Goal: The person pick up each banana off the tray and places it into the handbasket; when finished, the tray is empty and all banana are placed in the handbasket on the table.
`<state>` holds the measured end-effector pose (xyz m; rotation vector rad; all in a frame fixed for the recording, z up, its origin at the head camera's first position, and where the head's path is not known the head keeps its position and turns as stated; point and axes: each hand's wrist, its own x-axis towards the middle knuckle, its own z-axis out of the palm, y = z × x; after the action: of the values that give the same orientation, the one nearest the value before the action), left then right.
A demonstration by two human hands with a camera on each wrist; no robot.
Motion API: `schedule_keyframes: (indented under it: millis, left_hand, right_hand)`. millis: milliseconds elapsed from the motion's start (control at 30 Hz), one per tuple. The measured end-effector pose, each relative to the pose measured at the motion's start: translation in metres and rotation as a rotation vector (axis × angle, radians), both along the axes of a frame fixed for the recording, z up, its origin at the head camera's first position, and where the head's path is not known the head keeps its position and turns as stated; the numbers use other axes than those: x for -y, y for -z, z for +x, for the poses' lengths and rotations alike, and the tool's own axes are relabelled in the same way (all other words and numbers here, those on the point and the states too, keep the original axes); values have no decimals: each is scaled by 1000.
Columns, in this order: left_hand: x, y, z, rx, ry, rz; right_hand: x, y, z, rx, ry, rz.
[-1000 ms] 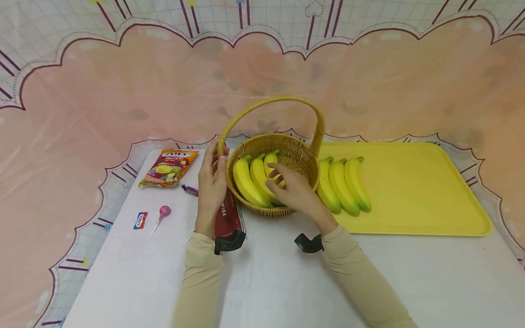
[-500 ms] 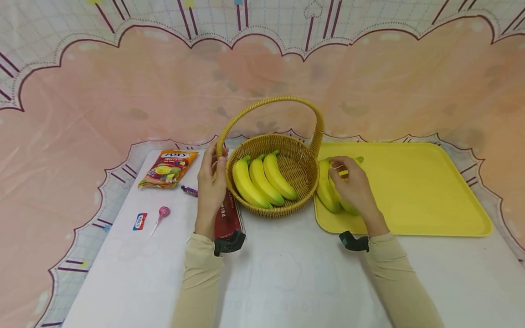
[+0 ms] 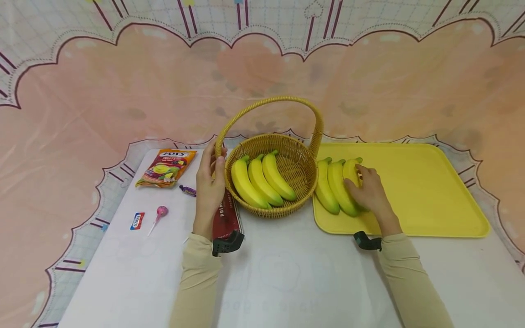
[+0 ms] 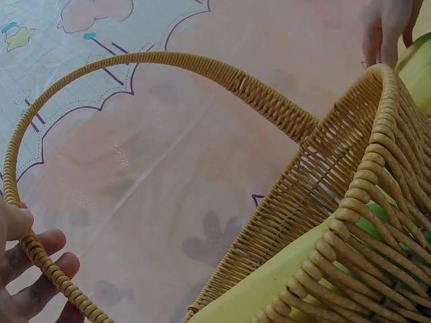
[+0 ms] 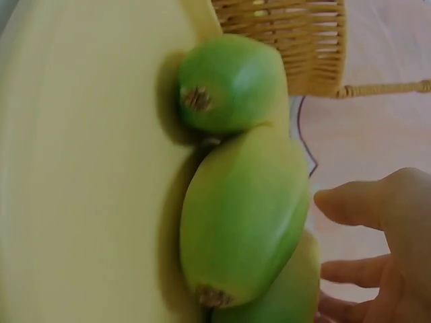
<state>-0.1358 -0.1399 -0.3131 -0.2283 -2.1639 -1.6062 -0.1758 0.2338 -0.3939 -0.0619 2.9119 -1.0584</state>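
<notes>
My left hand (image 3: 210, 177) holds the wicker basket (image 3: 272, 212) by the left foot of its arched handle (image 4: 60, 279), thumb on one side and fingers on the other. Three yellow bananas (image 3: 260, 184) with green tips lie side by side in the basket. On the yellow tray (image 3: 426, 191) are another three bananas (image 5: 242, 222). My right hand (image 3: 371, 189) hovers at the rightmost of these, thumb on its left side and fingers over its right side, partly hiding it. In the right wrist view, thumb and fingers are spread apart beside the bananas.
Left of the basket lie a candy bag (image 3: 167, 167), a purple wrapped sweet (image 3: 187, 190), a pink lollipop (image 3: 162, 211) and a small red-and-blue wrapper (image 3: 137, 221). A dark red packet (image 3: 226, 218) lies partly under the basket. A patterned cloth (image 3: 262, 82) stands behind.
My right hand has moved right from the bananas in the basket, over those on the tray, to the rightmost one. My left hand has stayed at the basket handle.
</notes>
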Motion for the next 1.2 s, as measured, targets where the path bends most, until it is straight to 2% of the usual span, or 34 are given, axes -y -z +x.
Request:
schedule_keyframes:
  millis: [167, 267, 633, 900, 1200]
  left_hand:
    - [0, 1, 2, 8, -1, 1]
    - [0, 1, 2, 7, -3, 1]
    - [-1, -2, 1, 25, -5, -11]
    - [-2, -4, 2, 24, -4, -8]
    - [-1, -5, 2, 30, -8, -10]
  right_hand:
    - [-7, 4, 0, 134, 16, 6]
    - [-10, 6, 0, 168, 9, 11]
    - [-15, 3, 16, 37, 30, -54]
    - [-10, -7, 36, -31, -42, -69]
    - [8, -16, 53, -62, -136, -90]
